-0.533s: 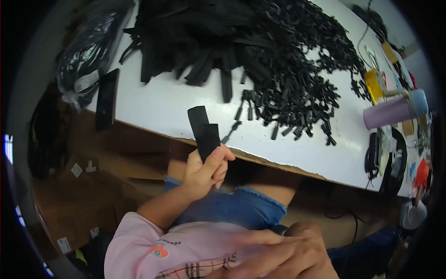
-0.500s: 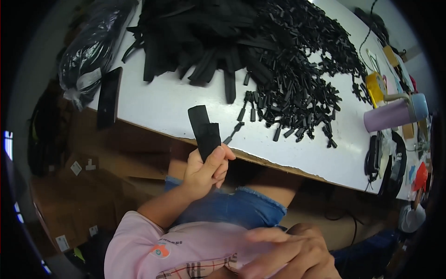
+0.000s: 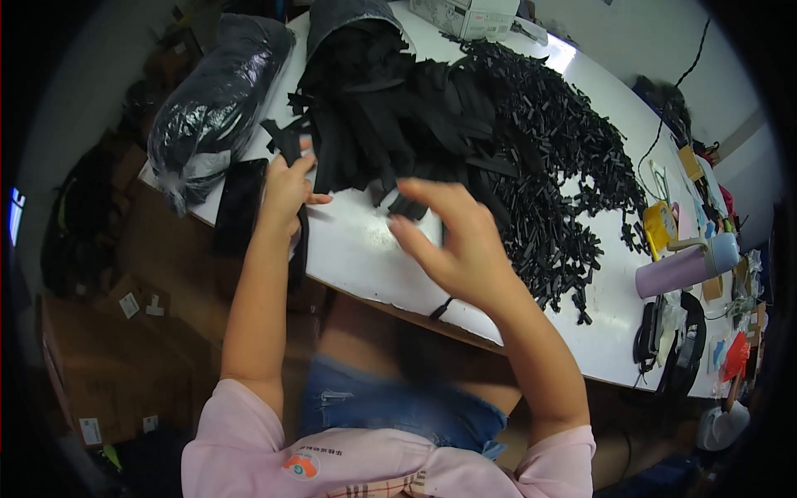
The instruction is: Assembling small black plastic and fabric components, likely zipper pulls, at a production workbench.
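Note:
My left hand (image 3: pixel 286 195) is closed around a folded black fabric strip (image 3: pixel 298 261), part of which hangs below the hand over the table edge. More black fabric shows just above its fingers. To the right, my right hand (image 3: pixel 461 241) reaches over the table with thumb and index finger apart, nothing between them. Its fingertips are near the loose end of a black strip (image 3: pixel 408 207) at the front of the strip pile (image 3: pixel 374 124). Right of that pile spreads a heap of small black pull-like pieces (image 3: pixel 552 166). One such piece (image 3: pixel 441 309) lies by the table's front edge.
A plastic-wrapped black bundle (image 3: pixel 220 100) and a dark flat phone-like slab (image 3: pixel 241 207) lie at the left. A white box (image 3: pixel 469 18) stands at the back. On the right are a lilac bottle (image 3: pixel 677 270) and a yellow tape roll (image 3: pixel 658 224). Cardboard boxes (image 3: pixel 108 365) stand at the lower left.
My left hand has moved forward and left with the strip, from the table edge to beside the pile. My right hand has risen from near my body to over the table. The view has shifted.

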Demonstrator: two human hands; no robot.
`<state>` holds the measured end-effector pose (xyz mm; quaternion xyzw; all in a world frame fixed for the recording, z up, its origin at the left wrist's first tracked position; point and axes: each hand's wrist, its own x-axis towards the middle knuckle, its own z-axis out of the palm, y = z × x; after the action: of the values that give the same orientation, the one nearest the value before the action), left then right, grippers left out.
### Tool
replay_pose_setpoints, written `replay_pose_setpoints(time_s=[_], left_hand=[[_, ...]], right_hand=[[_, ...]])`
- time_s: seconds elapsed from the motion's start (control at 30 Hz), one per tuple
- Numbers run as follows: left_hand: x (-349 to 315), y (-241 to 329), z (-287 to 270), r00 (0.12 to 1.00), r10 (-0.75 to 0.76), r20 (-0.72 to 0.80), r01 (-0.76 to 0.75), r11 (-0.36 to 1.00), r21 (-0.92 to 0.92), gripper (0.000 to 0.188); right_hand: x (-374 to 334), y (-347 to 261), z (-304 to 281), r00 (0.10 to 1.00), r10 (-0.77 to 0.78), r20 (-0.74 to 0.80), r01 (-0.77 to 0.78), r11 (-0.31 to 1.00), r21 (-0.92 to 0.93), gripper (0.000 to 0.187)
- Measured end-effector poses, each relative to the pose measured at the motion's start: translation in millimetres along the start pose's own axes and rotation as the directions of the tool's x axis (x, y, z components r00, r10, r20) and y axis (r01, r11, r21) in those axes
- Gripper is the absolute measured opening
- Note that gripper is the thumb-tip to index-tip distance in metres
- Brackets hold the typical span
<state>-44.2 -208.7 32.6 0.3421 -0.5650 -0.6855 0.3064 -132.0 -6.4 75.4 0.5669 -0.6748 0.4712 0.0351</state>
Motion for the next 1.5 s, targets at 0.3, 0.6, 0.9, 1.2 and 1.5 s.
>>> replay_pose_setpoints(time_s=[0.3, 0.6, 0.9, 1.2, 1.5], left_hand=[[9, -35, 42, 0.972, -0.207, 0.112, 0.233, 0.78, -0.581, 0.025], [-13, -37, 54, 0.9, -0.249, 0.358, 0.4, 0.797, -0.453, 0.028], [-43, 3, 48, 0.907, 0.418, 0.055, -0.412, 0.906, -0.102, 0.029], [-25, 54, 117, 0.528, 0.561, 0.638, -0.803, 0.084, 0.59, 0.072], [11, 38, 147, 0.627, 0.411, 0.662, -0.687, 0.692, 0.222, 0.029]], right_hand=[[87, 50, 95, 0.84, 0.536, 0.084, -0.429, 0.751, -0.502, 0.074], [78, 78, 81, 0.817, 0.575, 0.049, -0.481, 0.725, -0.493, 0.031], [96, 75, -25, 0.784, 0.596, 0.175, -0.472, 0.754, -0.458, 0.02], [90, 7, -89, 0.798, 0.443, 0.408, -0.067, 0.739, -0.67, 0.022], [70, 20, -124, 0.963, 0.211, 0.165, -0.159, 0.945, -0.285, 0.019]])
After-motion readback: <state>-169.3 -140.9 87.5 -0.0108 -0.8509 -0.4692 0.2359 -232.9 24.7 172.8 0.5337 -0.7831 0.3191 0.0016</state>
